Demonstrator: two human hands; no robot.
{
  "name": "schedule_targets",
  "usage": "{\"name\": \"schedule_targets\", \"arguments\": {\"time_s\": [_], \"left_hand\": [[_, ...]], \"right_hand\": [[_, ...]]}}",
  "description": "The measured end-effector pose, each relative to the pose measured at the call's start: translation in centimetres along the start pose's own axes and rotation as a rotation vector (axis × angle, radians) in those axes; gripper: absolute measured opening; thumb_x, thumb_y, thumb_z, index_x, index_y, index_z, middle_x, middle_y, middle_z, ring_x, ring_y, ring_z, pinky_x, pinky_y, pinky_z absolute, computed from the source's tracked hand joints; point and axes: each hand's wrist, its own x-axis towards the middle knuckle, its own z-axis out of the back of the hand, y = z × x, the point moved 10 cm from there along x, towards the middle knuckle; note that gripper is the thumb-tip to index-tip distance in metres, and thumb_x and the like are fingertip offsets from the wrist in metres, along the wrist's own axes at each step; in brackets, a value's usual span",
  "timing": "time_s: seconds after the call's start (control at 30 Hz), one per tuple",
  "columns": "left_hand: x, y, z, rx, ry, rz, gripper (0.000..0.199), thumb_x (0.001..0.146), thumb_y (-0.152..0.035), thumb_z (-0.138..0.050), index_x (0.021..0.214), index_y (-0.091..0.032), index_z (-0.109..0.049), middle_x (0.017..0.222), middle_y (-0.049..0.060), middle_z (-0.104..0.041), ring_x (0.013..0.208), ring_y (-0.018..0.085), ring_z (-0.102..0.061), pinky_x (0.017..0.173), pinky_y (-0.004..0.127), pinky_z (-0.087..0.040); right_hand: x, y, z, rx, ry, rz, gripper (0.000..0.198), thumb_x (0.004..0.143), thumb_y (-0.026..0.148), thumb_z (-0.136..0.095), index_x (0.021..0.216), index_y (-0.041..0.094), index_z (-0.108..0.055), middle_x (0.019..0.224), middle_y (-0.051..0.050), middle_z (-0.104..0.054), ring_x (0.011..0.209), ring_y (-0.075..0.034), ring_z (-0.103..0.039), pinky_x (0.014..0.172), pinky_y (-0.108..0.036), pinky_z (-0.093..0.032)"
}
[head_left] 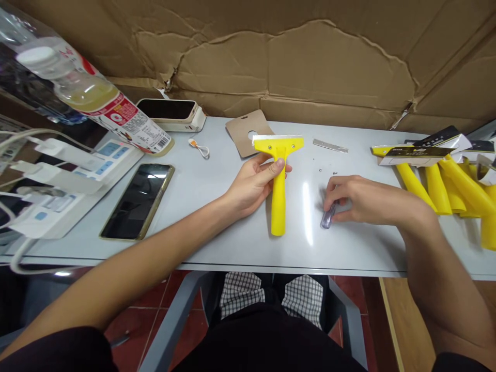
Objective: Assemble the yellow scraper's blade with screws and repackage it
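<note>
My left hand (253,185) is wrapped around a yellow scraper (278,206), its thumb across the upper handle. The wide head points away from me, with a metal blade edge along its top and two screws in its face. To the right, the fingers of my right hand (358,199) pinch a small translucent, purplish plastic piece (327,218) low over the table; its upper part is hidden by the fingers. Beyond that hand lie tiny metal screws (335,172) and a thin metal blade strip (330,146). A brown card with a round hole (242,132) lies behind the scraper head.
More yellow scrapers (445,186) with black-and-white cards are piled at right. On the left are a dark phone (137,202), a tilted drink bottle (116,111), power strips with plugs (70,191) and a short white cable (200,149). Cardboard (271,62) stands along the back.
</note>
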Motion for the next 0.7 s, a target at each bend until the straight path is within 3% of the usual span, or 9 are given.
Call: {"name": "schedule_targets", "arguments": {"time_s": [0.1,0.23,0.37,0.5,0.57,0.63,0.7], "left_hand": [[0.1,-0.3,0.0,0.002,-0.007,-0.023,0.054,0.077,-0.04,-0.102,0.115,-0.023,-0.067,0.102,0.004,-0.076,0.099,0.019,-0.076,0.09,0.031,-0.059],[0.1,-0.1,0.1,-0.012,-0.003,-0.01,0.053,0.078,-0.04,-0.101,0.113,-0.02,-0.066,0.103,0.007,-0.078,0.093,0.018,-0.077,0.092,0.033,-0.062],[-0.1,-0.1,-0.1,-0.004,0.018,-0.015,0.052,0.08,-0.038,-0.1,0.117,-0.019,-0.068,0.104,0.007,-0.079,0.089,0.019,-0.077,0.091,0.035,-0.064],[-0.3,-0.4,-0.3,0.016,0.02,-0.033,0.05,0.082,-0.04,-0.098,0.116,-0.019,-0.068,0.102,0.006,-0.078,0.09,0.02,-0.077,0.09,0.037,-0.064],[-0.3,-0.7,-0.5,0.016,0.021,-0.048,0.05,0.081,-0.041,-0.098,0.115,-0.02,-0.069,0.101,0.006,-0.077,0.089,0.02,-0.077,0.09,0.037,-0.064],[-0.3,-1.0,-0.7,0.031,0.023,-0.08,0.051,0.079,-0.042,-0.1,0.113,-0.02,-0.069,0.099,0.004,-0.075,0.086,0.019,-0.077,0.086,0.037,-0.065],[-0.4,-1.4,-0.8,0.062,0.015,-0.122,0.052,0.076,-0.045,-0.101,0.108,-0.019,-0.071,0.095,0.003,-0.073,0.083,0.018,-0.074,0.081,0.036,-0.064]], "right_hand": [[-0.2,-1.9,1.2,-0.012,-0.04,-0.052,0.01,0.085,0.031,-0.083,0.093,0.034,-0.088,0.101,-0.002,-0.074,0.082,-0.019,-0.07,0.077,-0.036,-0.054],[-0.6,-4.7,2.3,-0.042,-0.049,-0.105,0.011,0.084,0.035,-0.082,0.093,0.033,-0.089,0.1,-0.003,-0.076,0.078,-0.019,-0.069,0.074,-0.035,-0.055],[-1.3,-5.6,3.3,-0.021,-0.054,-0.095,0.02,0.088,0.041,-0.081,0.104,0.034,-0.088,0.112,-0.005,-0.077,0.081,-0.02,-0.07,0.075,-0.038,-0.057],[-2.1,-2.5,6.3,-0.091,-0.288,-0.081,0.03,0.092,0.052,-0.08,0.114,0.031,-0.085,0.112,-0.009,-0.075,0.08,-0.022,-0.068,0.075,-0.041,-0.054],[-1.9,0.2,6.9,-0.024,-0.448,-0.074,0.027,0.096,0.054,-0.077,0.099,0.027,-0.078,0.096,-0.007,-0.072,0.074,-0.021,-0.064,0.069,-0.04,-0.052],[-0.8,2.7,5.7,0.141,-0.528,-0.061,0.028,0.097,0.05,-0.075,0.088,0.025,-0.066,0.086,-0.004,-0.069,0.07,-0.019,-0.061,0.065,-0.038,-0.051],[0.9,4.9,3.0,0.226,-0.52,-0.047,0.035,0.088,0.052,-0.082,0.093,0.025,-0.059,0.085,-0.002,-0.067,0.068,-0.018,-0.059,0.064,-0.037,-0.051]]}}
